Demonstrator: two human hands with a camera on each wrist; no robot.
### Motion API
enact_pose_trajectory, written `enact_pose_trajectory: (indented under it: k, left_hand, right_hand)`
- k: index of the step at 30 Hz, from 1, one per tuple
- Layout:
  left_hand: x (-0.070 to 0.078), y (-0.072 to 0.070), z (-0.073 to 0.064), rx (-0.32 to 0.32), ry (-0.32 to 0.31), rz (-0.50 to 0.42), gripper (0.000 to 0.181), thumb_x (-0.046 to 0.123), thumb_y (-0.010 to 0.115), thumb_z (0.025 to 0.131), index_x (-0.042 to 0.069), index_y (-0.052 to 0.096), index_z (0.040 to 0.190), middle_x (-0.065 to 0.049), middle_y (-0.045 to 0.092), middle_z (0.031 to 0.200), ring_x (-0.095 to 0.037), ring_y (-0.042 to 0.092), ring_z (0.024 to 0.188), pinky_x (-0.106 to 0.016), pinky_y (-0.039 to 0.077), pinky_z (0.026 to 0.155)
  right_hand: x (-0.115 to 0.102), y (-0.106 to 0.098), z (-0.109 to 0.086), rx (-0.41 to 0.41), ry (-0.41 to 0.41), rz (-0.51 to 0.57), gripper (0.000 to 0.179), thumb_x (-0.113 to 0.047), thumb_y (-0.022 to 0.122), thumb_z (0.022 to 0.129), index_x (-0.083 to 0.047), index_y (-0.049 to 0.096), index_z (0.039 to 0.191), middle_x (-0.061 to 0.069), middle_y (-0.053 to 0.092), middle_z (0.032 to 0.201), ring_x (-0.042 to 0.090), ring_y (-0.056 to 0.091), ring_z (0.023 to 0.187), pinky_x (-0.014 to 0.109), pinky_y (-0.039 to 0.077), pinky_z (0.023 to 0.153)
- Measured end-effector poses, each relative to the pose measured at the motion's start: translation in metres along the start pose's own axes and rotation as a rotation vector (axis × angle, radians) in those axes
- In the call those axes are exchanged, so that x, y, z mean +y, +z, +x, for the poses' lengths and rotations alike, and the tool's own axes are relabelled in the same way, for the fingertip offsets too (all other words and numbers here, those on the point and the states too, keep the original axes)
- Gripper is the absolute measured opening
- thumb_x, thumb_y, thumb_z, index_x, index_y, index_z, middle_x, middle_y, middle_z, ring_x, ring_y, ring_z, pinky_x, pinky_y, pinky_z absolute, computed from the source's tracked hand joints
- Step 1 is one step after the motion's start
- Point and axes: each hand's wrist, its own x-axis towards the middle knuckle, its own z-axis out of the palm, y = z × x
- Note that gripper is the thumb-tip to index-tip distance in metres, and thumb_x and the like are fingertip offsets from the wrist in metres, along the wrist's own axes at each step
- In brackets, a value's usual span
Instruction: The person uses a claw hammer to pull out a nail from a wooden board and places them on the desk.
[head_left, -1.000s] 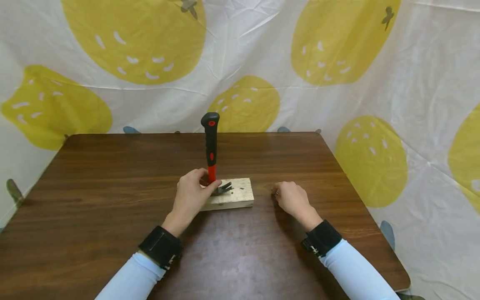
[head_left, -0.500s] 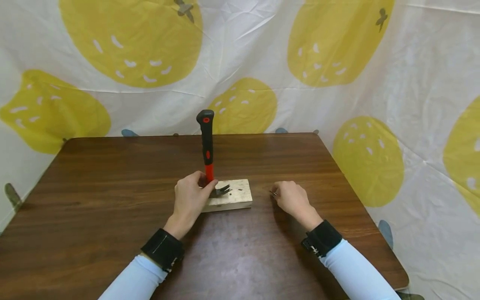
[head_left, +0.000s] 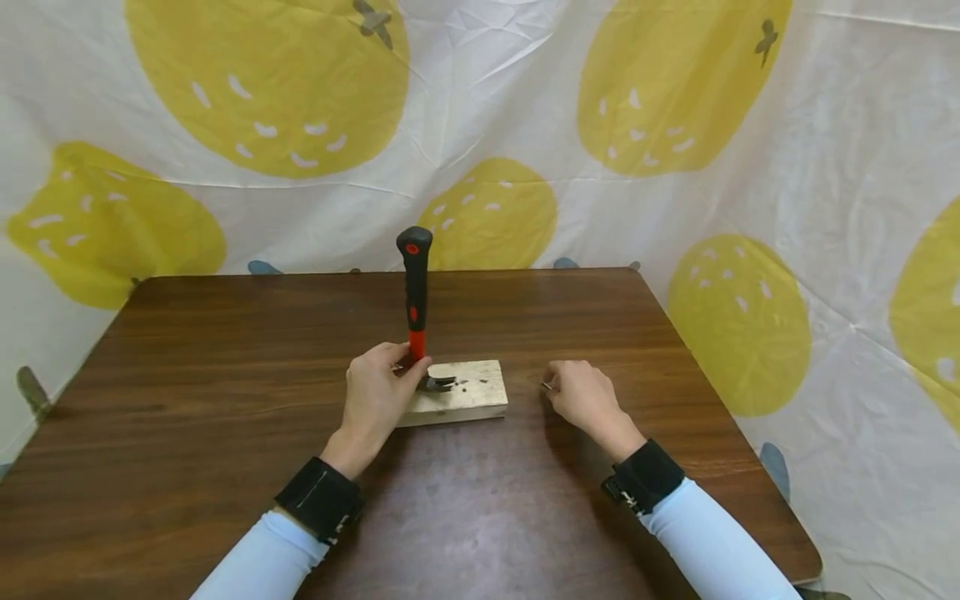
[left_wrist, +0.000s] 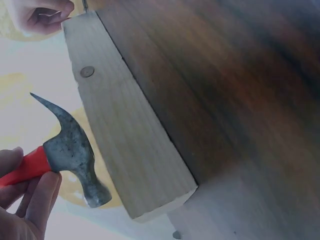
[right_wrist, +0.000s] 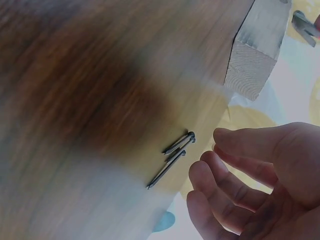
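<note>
In the head view my left hand (head_left: 377,398) pinches a claw hammer (head_left: 415,283) by the red neck just above its head. The black handle stands upright, and the steel hammer head (left_wrist: 72,150) points down over a pale wooden block (head_left: 468,392); whether it touches the block I cannot tell. My right hand (head_left: 587,398) is low over the table to the right of the block. Its fingers are loosely bent, with nothing visible between thumb and fingertips in the right wrist view. Several nails (right_wrist: 172,157) lie on the table just beyond those fingertips.
The block rests on a dark brown wooden table (head_left: 225,383) with rounded corners. Small dark marks dot the block's top. Behind the table hangs a white cloth (head_left: 480,92) with yellow fruit shapes, which also runs along the right side.
The hammer has turned slightly in my left hand, its claw now pointing more directly right. My right hand has hardly moved.
</note>
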Motion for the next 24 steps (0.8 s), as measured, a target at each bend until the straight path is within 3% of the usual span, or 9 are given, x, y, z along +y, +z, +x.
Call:
enact_pose_trajectory:
  k: [6,14,19,24]
  left_hand:
    - [0.001,-0.005,0.0,-0.02,-0.033,-0.07,0.017,0.01,0.084,0.079,0.001,0.077,0.092,-0.003,0.063,0.081,-0.017,0.067,0.069,-0.022,0.05,0.059]
    - [0.003,-0.013,0.001,-0.09,-0.036,-0.077,0.023,0.007,0.083,0.079,-0.002,0.075,0.099,-0.005,0.063,0.087,-0.02,0.067,0.073,-0.025,0.051,0.06]
    - [0.005,-0.016,0.001,-0.139,-0.067,-0.126,0.022,0.004,0.08,0.082,-0.004,0.074,0.101,-0.006,0.063,0.089,-0.022,0.067,0.08,-0.029,0.053,0.065]
    - [0.007,-0.018,0.001,-0.198,-0.082,-0.164,0.02,0.002,0.078,0.083,-0.005,0.073,0.101,-0.006,0.063,0.092,-0.023,0.067,0.084,-0.027,0.053,0.069]
  right_hand:
    - [-0.004,-0.001,0.001,0.001,0.0,-0.008,0.012,-0.013,0.074,0.085,-0.012,0.072,0.098,-0.002,0.068,0.084,0.015,0.065,0.068,0.029,0.045,0.053]
    - [-0.011,-0.002,0.003,0.06,-0.056,0.033,0.01,-0.016,0.073,0.088,-0.012,0.072,0.097,-0.003,0.066,0.083,0.015,0.063,0.069,0.028,0.045,0.055]
    - [-0.023,-0.005,0.008,0.117,-0.174,0.112,0.008,-0.012,0.072,0.088,-0.013,0.067,0.094,-0.007,0.059,0.078,0.011,0.056,0.066,0.025,0.043,0.057]
    - [-0.039,-0.007,0.012,0.129,-0.357,0.308,0.013,-0.007,0.069,0.091,-0.008,0.066,0.103,-0.006,0.06,0.085,0.006,0.058,0.072,0.02,0.046,0.063]
